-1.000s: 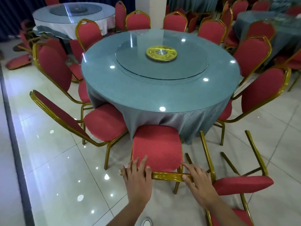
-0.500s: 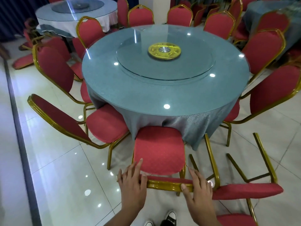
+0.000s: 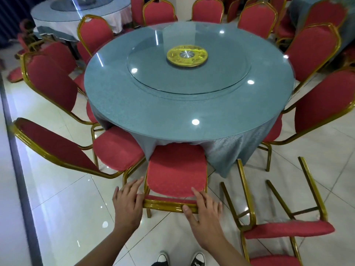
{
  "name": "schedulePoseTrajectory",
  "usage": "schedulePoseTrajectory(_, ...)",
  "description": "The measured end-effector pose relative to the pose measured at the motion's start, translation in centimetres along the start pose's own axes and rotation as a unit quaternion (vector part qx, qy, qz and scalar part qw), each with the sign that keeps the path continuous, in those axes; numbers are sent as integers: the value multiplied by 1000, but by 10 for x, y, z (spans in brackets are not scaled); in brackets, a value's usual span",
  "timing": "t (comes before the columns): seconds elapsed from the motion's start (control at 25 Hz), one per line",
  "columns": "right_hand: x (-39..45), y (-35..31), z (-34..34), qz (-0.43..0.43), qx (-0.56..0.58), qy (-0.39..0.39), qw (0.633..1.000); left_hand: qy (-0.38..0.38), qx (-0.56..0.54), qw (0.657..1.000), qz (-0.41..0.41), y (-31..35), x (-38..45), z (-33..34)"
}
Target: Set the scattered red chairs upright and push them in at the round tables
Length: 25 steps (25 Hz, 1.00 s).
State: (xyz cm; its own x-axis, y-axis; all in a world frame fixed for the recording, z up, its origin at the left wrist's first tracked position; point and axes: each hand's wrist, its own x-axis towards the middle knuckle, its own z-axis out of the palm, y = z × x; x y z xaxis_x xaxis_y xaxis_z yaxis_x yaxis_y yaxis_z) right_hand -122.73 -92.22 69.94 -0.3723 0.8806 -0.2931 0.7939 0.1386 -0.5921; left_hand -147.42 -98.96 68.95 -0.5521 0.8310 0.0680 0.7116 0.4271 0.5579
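A red chair [image 3: 176, 169] with a gold frame stands upright right in front of me, the front of its seat tucked against the teal cloth of the round table [image 3: 134, 104]. My left hand [image 3: 128, 204] presses with straight fingers on the left end of its gold back rail. My right hand [image 3: 206, 215] lies flat over the rail's right end, thumb against the rail's near face. To the right, a toppled red chair [image 3: 288, 229] lies on the floor with its gold legs sticking up towards the table.
Upright red chairs ring the table, the nearest at the left [image 3: 117, 146] and the right [image 3: 324, 100]. A glass turntable with a gold hub [image 3: 187, 55] sits on top. Another red seat [image 3: 274, 262] shows at bottom right. A white-clothed table [image 3: 76, 14] stands far left.
The chair under my hands has slid forward until its seat meets the tablecloth. Both hands stayed on the back rail, and I have stepped closer to the table.
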Motion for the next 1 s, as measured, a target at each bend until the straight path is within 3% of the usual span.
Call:
schedulePoseTrajectory(0.4,4,-29,22,3,-9,-8,1000,-23,5,1000,6,-25,20,-21)
schedulePoseTrajectory(0.76,-3,-40,-2,12,-74,-67,995,-152,139,975,85,-27,19,-42)
schedulePoseTrajectory(1.0,-18,-55,-30,18,-99,28,995,-174,84,974,119,17,21,-68)
